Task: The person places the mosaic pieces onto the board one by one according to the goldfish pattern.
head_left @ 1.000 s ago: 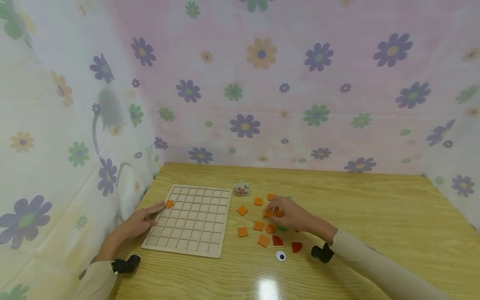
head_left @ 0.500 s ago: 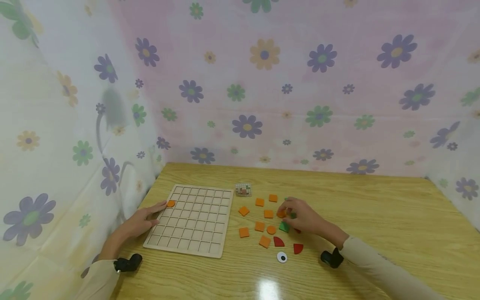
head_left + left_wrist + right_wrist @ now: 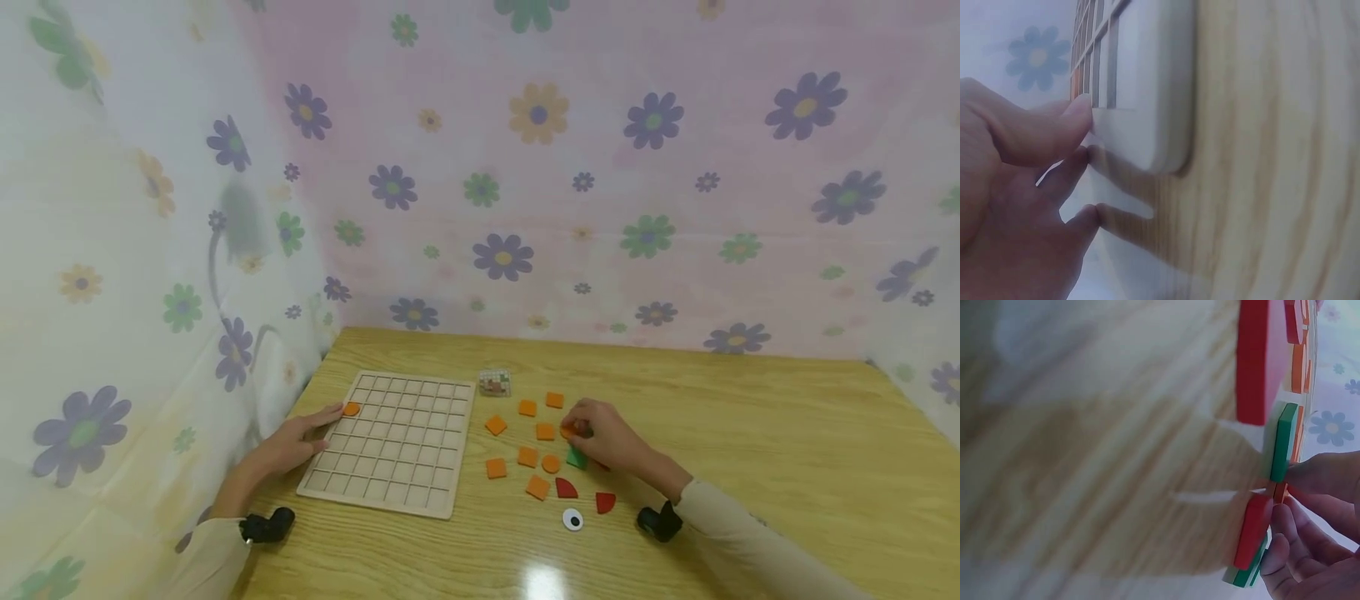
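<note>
Hanging behind and along both sides, a flowered cloth [image 3: 570, 200], pink at the back and paler at the left, surrounds a wood-grained counter [image 3: 712, 417]. Flat on the counter's left part lies a pale wooden board [image 3: 397, 438], cut into a grid of shallow square cells.

The person's left hand [image 3: 288, 444] rests at the board's left edge, fingers spread and fairly straight. Well to the right of the board, the right hand [image 3: 611, 435] bends over a scatter of pieces, thumb and forefinger pinching an orange piece [image 3: 567, 432] down by the counter (most of its outline is covered, so I cannot tell its shape, nor whether it is lifted). A black wrist camera [image 3: 268, 526] sits at the left cuff, another [image 3: 659, 522] at the right.

Just beside the board's far right corner lies a small printed card [image 3: 494, 382]. Between board and right hand, seven orange squares [image 3: 527, 457] are strewn loosely. A green piece [image 3: 576, 457] lies under the right hand, partly hidden, and a red piece [image 3: 1254, 530] is close to its rear fingers. Nearer the person are two red quarter-circles [image 3: 566, 488], then a black-and-white eye disc [image 3: 573, 520]. One orange round [image 3: 551, 464] lies among the squares; another [image 3: 351, 409] is on the board, at the left fingertips.
</note>
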